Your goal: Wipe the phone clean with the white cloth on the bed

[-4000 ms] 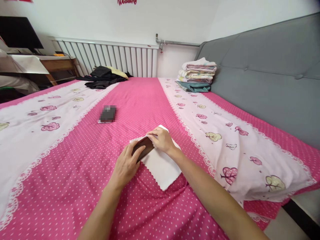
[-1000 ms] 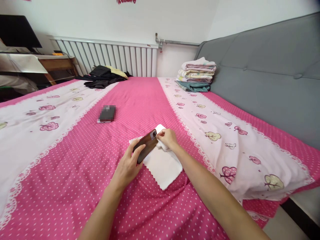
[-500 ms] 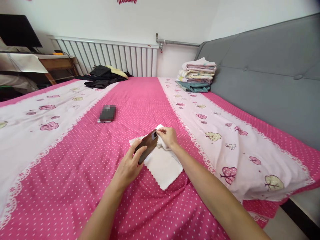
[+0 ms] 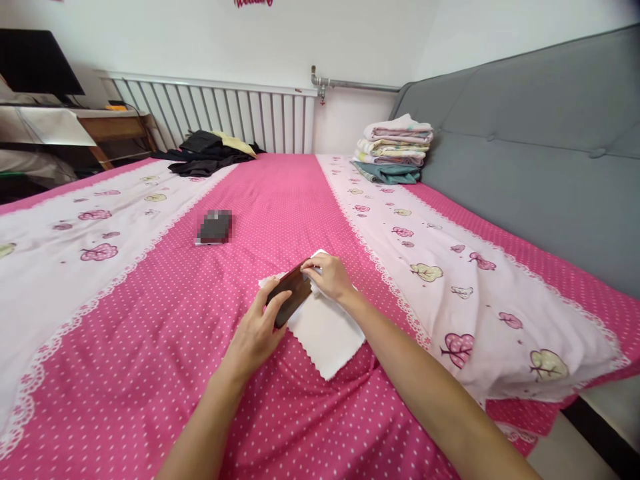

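The left hand grips a dark phone tilted over the white cloth (spread on the bedspread), so the right hand, pinching a cloth fold, reaches its top end.

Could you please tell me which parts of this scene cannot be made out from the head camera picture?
- Dark object lying on the bedspread: blurred out, so unidentifiable.
- Far end of the dark phone: covered by the right hand and the bunched white cloth.
- Phone's near end: hidden behind the left hand.
- Red wall lettering: cut off by the top edge.
- Dark screen: cut off at the left edge.
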A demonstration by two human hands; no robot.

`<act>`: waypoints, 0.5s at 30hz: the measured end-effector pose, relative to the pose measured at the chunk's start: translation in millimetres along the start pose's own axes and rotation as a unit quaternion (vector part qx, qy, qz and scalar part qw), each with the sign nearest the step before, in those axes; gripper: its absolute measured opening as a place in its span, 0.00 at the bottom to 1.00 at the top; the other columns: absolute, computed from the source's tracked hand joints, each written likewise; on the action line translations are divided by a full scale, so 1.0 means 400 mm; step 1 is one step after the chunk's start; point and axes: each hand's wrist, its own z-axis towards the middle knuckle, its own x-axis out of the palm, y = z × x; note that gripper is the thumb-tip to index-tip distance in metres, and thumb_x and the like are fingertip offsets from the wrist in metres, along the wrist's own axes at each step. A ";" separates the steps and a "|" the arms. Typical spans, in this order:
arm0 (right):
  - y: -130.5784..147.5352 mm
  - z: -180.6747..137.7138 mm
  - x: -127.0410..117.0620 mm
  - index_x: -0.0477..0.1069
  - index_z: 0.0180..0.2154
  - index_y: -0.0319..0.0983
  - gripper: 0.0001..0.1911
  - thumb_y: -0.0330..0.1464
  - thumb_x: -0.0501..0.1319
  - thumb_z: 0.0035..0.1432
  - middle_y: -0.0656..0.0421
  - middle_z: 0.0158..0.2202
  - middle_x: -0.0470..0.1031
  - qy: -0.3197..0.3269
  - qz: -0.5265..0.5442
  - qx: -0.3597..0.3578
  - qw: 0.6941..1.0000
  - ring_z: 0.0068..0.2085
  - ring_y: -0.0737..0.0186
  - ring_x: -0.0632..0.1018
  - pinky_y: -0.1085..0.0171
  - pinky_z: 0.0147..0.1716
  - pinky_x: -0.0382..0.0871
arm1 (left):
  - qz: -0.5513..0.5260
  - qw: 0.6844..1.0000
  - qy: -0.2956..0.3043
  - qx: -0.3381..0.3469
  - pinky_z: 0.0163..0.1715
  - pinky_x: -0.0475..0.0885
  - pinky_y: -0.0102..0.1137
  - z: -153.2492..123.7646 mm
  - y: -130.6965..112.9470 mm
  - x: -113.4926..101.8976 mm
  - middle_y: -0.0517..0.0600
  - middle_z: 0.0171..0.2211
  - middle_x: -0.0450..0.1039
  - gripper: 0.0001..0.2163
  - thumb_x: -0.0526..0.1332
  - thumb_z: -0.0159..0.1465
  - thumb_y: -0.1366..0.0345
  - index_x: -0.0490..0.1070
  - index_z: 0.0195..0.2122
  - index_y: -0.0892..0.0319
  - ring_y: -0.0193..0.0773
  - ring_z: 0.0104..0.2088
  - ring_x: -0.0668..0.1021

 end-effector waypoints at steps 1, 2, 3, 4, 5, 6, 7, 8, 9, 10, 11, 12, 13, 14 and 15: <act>-0.001 0.000 0.001 0.77 0.30 0.41 0.05 0.28 0.62 0.55 0.59 0.32 0.77 -0.006 -0.002 0.007 1.000 0.37 0.63 0.75 0.65 0.40 0.66 | 0.002 1.000 0.001 0.002 0.55 0.67 0.45 0.000 0.000 0.000 0.63 0.58 0.57 0.24 0.58 0.57 0.79 0.58 0.55 0.61 0.52 0.60 0.62; -0.003 0.001 0.002 0.77 0.30 0.41 0.05 0.28 0.62 0.55 0.59 0.33 0.78 -0.012 -0.005 0.016 1.000 0.37 0.63 0.76 0.65 0.40 0.66 | 0.005 1.000 0.002 0.002 0.55 0.67 0.45 0.000 0.000 0.001 0.63 0.58 0.56 0.24 0.57 0.57 0.79 0.58 0.55 0.61 0.52 0.60 0.62; -0.005 0.001 0.003 0.77 0.30 0.41 0.06 0.27 0.62 0.55 0.59 0.33 0.78 -0.019 -0.008 0.027 0.999 0.37 0.63 0.76 0.65 0.40 0.66 | 0.008 1.000 0.003 0.003 0.55 0.67 0.45 0.000 0.000 0.001 0.63 0.58 0.56 0.24 0.57 0.58 0.79 0.58 0.55 0.61 0.52 0.60 0.63; -0.007 0.002 0.004 0.77 0.31 0.41 0.06 0.27 0.62 0.55 0.59 0.34 0.78 -0.025 -0.012 0.039 0.999 0.36 0.63 0.76 0.65 0.39 0.66 | 0.011 1.000 0.004 0.002 0.55 0.68 0.44 0.000 -0.001 0.002 0.63 0.58 0.56 0.23 0.57 0.58 0.79 0.58 0.55 0.61 0.52 0.60 0.63; -0.010 0.003 0.005 0.78 0.31 0.41 0.06 0.27 0.61 0.55 0.59 0.34 0.78 -0.031 -0.015 0.051 0.998 0.36 0.63 0.76 0.65 0.39 0.66 | 0.014 1.000 0.005 0.003 0.55 0.68 0.44 -0.001 -0.002 0.002 0.64 0.58 0.56 0.23 0.57 0.58 0.79 0.59 0.55 0.61 0.52 0.60 0.63; -0.013 0.004 0.006 0.78 0.31 0.41 0.06 0.28 0.61 0.56 0.59 0.34 0.78 -0.035 -0.020 0.062 0.997 0.36 0.63 0.76 0.66 0.39 0.66 | 0.017 1.000 0.005 0.006 0.55 0.68 0.44 -0.001 -0.003 0.002 0.64 0.58 0.57 0.23 0.57 0.58 0.79 0.59 0.54 0.61 0.52 0.60 0.63; -0.018 0.005 0.007 0.78 0.31 0.41 0.06 0.28 0.61 0.56 0.59 0.34 0.78 -0.040 -0.025 0.072 0.996 0.36 0.63 0.76 0.66 0.38 0.66 | 0.019 1.000 0.005 0.009 0.55 0.68 0.44 -0.001 -0.004 0.003 0.64 0.58 0.57 0.22 0.57 0.58 0.79 0.59 0.54 0.61 0.52 0.60 0.63; -0.022 0.006 0.008 0.78 0.31 0.41 0.06 0.29 0.61 0.56 0.59 0.34 0.78 -0.044 -0.032 0.080 0.995 0.36 0.63 0.76 0.66 0.38 0.66 | 0.020 1.000 0.005 0.012 0.55 0.68 0.44 -0.001 -0.004 0.003 0.64 0.58 0.57 0.22 0.57 0.58 0.79 0.59 0.54 0.61 0.52 0.60 0.64; -0.028 0.007 0.009 0.78 0.31 0.41 0.06 0.29 0.61 0.56 0.59 0.34 0.78 -0.049 -0.039 0.086 0.994 0.35 0.63 0.76 0.66 0.38 0.66 | 0.021 1.000 0.005 0.015 0.54 0.68 0.43 0.000 -0.005 0.003 0.64 0.58 0.57 0.22 0.57 0.58 0.79 0.59 0.54 0.61 0.52 0.60 0.64; -0.033 0.008 0.010 0.78 0.31 0.41 0.06 0.29 0.61 0.56 0.59 0.34 0.78 -0.054 -0.046 0.091 0.993 0.35 0.63 0.76 0.66 0.38 0.66 | 0.021 1.000 0.006 0.017 0.54 0.68 0.43 0.000 -0.006 0.003 0.64 0.57 0.57 0.22 0.57 0.58 0.79 0.60 0.53 0.61 0.52 0.59 0.64; -0.038 0.008 0.011 0.78 0.31 0.41 0.06 0.30 0.61 0.56 0.59 0.34 0.78 -0.058 -0.053 0.095 0.992 0.35 0.63 0.76 0.66 0.37 0.65 | 0.021 1.000 0.006 0.018 0.54 0.68 0.43 0.000 -0.007 0.003 0.63 0.57 0.58 0.21 0.57 0.58 0.79 0.60 0.53 0.61 0.52 0.59 0.65; -0.043 0.009 0.012 0.78 0.32 0.41 0.06 0.30 0.61 0.56 0.59 0.34 0.78 -0.061 -0.060 0.097 0.992 0.35 0.63 0.76 0.66 0.37 0.65 | 0.021 1.000 0.006 0.018 0.54 0.69 0.43 0.001 -0.007 0.002 0.63 0.57 0.58 0.21 0.56 0.58 0.79 0.59 0.53 0.61 0.51 0.59 0.65; -0.046 0.009 0.012 0.78 0.32 0.41 0.07 0.30 0.61 0.56 0.59 0.34 0.78 -0.061 -0.068 0.098 0.991 0.35 0.63 0.76 0.66 0.36 0.65 | 0.021 1.000 0.006 0.017 0.54 0.69 0.43 0.001 -0.008 0.002 0.63 0.57 0.58 0.21 0.56 0.59 0.78 0.59 0.53 0.60 0.51 0.59 0.65; -0.048 0.009 0.013 0.78 0.32 0.42 0.07 0.31 0.60 0.57 0.59 0.34 0.78 -0.059 -0.076 0.099 0.990 0.35 0.63 0.76 0.66 0.36 0.65 | 0.021 1.000 0.005 0.017 0.54 0.69 0.43 0.002 -0.008 0.002 0.63 0.57 0.58 0.21 0.56 0.59 0.78 0.59 0.53 0.60 0.51 0.59 0.65; -0.049 0.009 0.013 0.78 0.32 0.42 0.08 0.31 0.60 0.57 0.58 0.34 0.78 -0.055 -0.085 0.100 0.990 0.35 0.62 0.76 0.66 0.36 0.65 | 0.020 1.000 0.005 0.015 0.54 0.69 0.43 0.002 -0.008 0.001 0.63 0.57 0.57 0.21 0.56 0.59 0.78 0.59 0.54 0.60 0.51 0.59 0.64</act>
